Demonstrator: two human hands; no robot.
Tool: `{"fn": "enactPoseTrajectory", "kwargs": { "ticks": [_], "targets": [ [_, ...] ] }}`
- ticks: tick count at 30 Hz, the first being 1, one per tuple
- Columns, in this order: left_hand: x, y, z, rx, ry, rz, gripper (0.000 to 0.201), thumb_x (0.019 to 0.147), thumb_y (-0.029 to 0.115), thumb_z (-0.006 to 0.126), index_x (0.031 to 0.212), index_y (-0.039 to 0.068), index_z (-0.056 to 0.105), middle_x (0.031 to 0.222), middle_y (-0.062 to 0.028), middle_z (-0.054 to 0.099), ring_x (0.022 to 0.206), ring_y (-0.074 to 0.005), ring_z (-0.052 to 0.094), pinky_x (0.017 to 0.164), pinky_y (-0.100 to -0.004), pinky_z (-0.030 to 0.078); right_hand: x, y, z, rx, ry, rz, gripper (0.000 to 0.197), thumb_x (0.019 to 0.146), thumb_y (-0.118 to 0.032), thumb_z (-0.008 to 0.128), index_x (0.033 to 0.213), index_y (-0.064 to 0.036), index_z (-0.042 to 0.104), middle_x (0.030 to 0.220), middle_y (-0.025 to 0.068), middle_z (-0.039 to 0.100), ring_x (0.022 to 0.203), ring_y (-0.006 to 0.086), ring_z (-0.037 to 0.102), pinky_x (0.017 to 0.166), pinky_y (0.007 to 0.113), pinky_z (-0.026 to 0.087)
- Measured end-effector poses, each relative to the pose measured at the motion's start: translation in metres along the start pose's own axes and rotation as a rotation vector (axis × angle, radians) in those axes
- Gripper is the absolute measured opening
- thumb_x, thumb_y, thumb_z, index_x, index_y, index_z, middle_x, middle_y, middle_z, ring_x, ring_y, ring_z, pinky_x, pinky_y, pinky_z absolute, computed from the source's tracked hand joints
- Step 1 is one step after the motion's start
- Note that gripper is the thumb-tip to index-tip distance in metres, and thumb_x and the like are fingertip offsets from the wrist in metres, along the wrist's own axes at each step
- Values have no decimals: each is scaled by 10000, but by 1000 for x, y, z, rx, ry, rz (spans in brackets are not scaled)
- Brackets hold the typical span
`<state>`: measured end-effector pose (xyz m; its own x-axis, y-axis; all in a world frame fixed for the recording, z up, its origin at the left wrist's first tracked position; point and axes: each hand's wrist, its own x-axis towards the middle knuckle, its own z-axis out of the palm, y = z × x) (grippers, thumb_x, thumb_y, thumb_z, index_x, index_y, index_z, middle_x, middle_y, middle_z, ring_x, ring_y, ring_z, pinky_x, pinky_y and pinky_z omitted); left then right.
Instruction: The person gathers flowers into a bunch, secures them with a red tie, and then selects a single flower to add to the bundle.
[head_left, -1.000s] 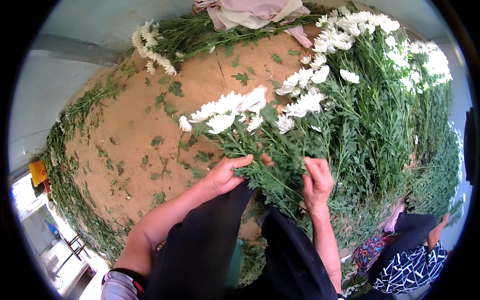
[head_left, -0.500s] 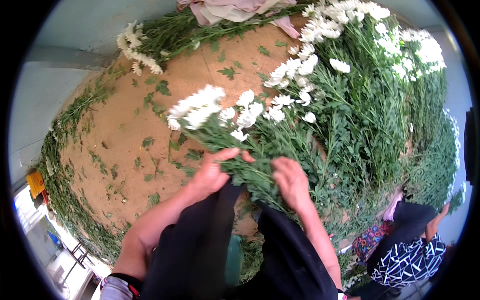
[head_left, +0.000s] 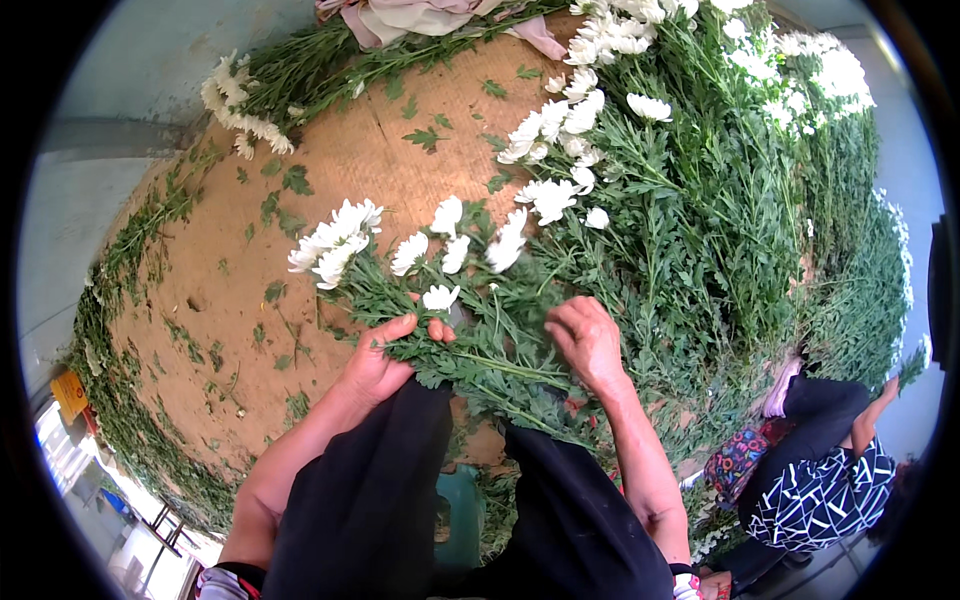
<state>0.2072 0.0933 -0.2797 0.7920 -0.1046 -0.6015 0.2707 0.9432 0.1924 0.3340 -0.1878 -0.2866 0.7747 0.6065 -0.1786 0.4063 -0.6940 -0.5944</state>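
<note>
White chrysanthemums [head_left: 338, 240] on leafy green stems form a small bunch above my lap. My left hand [head_left: 385, 355] is closed around this bunch, its thumb over the stems, whose cut ends point right past my knees. To its right, my right hand [head_left: 585, 340] has curled fingers pinched together. A single chrysanthemum [head_left: 507, 240], smeared by motion, leans up and left of those fingers, and its blurred leafy stem runs to them. The fingertips partly hide the grip.
A large heap of chrysanthemum stems [head_left: 690, 230] covers the right side. Another bunch [head_left: 240, 105] lies at the far left, near a pink cloth [head_left: 410, 20]. Loose leaves litter the brown board [head_left: 200, 290]. Under me is a green stool [head_left: 460, 515]. A co-worker [head_left: 825, 500] sits at the right.
My right hand has lifted slightly and moved apart from my left hand's bunch, with a single chrysanthemum now blurred beside it. My left hand keeps its hold. The whole view has shifted a little.
</note>
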Motion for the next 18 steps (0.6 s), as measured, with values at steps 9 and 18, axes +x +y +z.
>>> {"fn": "enactPoseTrajectory", "kwargs": {
  "ticks": [9,18],
  "targets": [
    [5,-4,2,30,-18,-2,344,928,158,635,1232,74,498,958,-163,644,1032,-343,614,968,-485,481,18,22,-4,-129,353,55,165,822,-168,758,951,-82,700,892,73,627,833,263,623,707,377,526],
    [8,-3,8,40,-37,-4,358,928,156,634,1245,79,487,960,-162,641,1033,-346,614,983,-489,475,9,25,18,615,91,382,138,826,-33,690,955,-39,642,1000,59,653,910,199,620,836,310,486]
  ]
}}
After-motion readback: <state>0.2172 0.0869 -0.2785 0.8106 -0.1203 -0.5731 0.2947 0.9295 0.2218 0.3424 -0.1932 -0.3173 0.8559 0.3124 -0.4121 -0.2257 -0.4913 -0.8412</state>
